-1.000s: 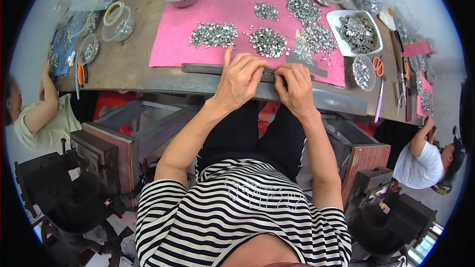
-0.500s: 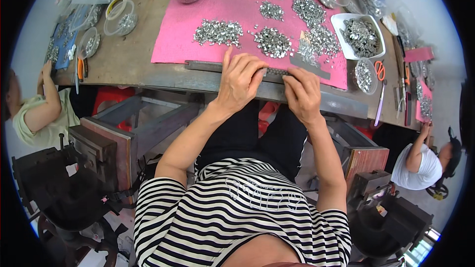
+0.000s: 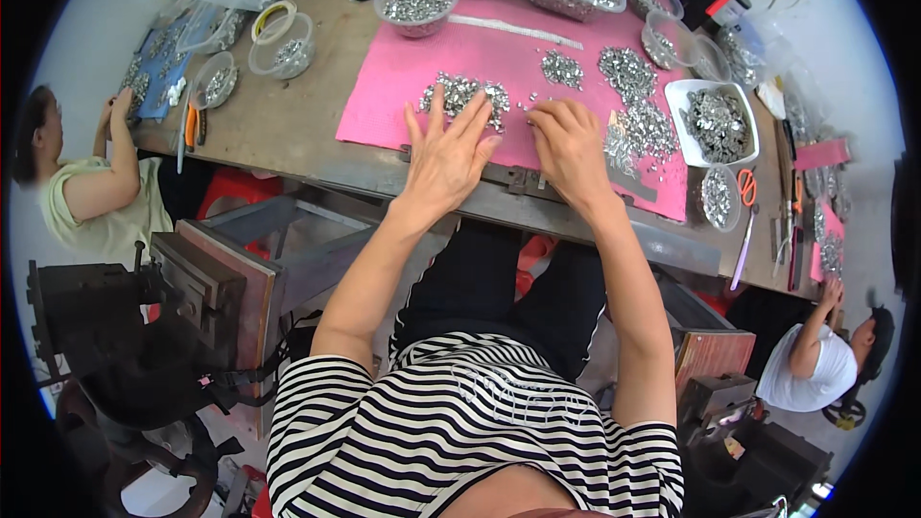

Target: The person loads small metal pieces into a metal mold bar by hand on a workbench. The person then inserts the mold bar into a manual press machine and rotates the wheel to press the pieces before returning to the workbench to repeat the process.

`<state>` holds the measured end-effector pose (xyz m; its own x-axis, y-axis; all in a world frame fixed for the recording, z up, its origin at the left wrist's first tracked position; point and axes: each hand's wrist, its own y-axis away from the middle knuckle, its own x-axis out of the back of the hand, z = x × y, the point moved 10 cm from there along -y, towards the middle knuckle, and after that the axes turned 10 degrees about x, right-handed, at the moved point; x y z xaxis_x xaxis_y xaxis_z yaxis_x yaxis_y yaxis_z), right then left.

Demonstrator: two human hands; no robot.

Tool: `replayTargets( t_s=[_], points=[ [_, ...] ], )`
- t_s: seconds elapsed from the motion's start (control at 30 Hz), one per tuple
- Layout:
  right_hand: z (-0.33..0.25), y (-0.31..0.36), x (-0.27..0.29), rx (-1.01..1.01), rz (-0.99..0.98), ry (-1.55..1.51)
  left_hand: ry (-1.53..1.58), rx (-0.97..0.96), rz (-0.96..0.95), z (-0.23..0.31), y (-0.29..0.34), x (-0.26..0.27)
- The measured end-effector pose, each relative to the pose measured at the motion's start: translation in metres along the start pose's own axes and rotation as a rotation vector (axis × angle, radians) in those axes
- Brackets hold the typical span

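My left hand point(image 3: 444, 165) reaches over the pink mat point(image 3: 379, 101) with its fingers spread. Its fingertips touch or hang just over a heap of small shiny metal pieces point(image 3: 460, 91). To its right, my right hand point(image 3: 568, 149) is bent downward, fingertips drawn together at a few loose pieces; whatever they pinch is hidden. That hand covers the middle heap seen earlier. Along the mat's front edge lies a dark flat metal bar point(image 3: 513, 176), below both hands. Flat silvery strips point(image 3: 622, 146) lie beside another heap of metal pieces point(image 3: 650, 129) right of my right hand.
A white tray point(image 3: 751, 146) and clear tubs point(image 3: 416, 24) hold metal pieces. Orange-handled scissors point(image 3: 747, 186) and a purple-handled tool point(image 3: 743, 254) lie at right, pliers point(image 3: 196, 125) at left. Co-workers sit at left point(image 3: 91, 182) and right point(image 3: 811, 364).
Both hands have left the metal bar and moved forward over the mat. The left fingers have spread at the left heap; the right hand now covers the middle one. The view has shifted.
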<state>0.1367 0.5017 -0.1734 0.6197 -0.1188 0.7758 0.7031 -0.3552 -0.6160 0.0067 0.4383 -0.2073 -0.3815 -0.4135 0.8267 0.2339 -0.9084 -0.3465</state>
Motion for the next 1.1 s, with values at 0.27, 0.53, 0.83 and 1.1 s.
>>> replayTargets(
  t_s=[0.27, 0.53, 0.83, 1.1],
  points=[
    [-0.013, -0.009, -0.044, 0.072, -0.299, 0.011, 0.025, -0.082, -0.164, -0.009, 0.019, 0.004],
    [-0.025, 0.012, -0.014, 0.086, -0.327, -0.04, 0.31, -0.002, 0.011, -0.026, 0.022, 0.032],
    [-0.009, 0.003, 0.001, -0.042, -0.067, -0.115, 0.219, -0.004, 0.094, -0.017, -0.008, 0.034],
    [-0.014, -0.003, -0.013, -0.054, -0.08, -0.128, 0.13, -0.104, -0.034, -0.012, -0.015, 0.018]
  ],
)
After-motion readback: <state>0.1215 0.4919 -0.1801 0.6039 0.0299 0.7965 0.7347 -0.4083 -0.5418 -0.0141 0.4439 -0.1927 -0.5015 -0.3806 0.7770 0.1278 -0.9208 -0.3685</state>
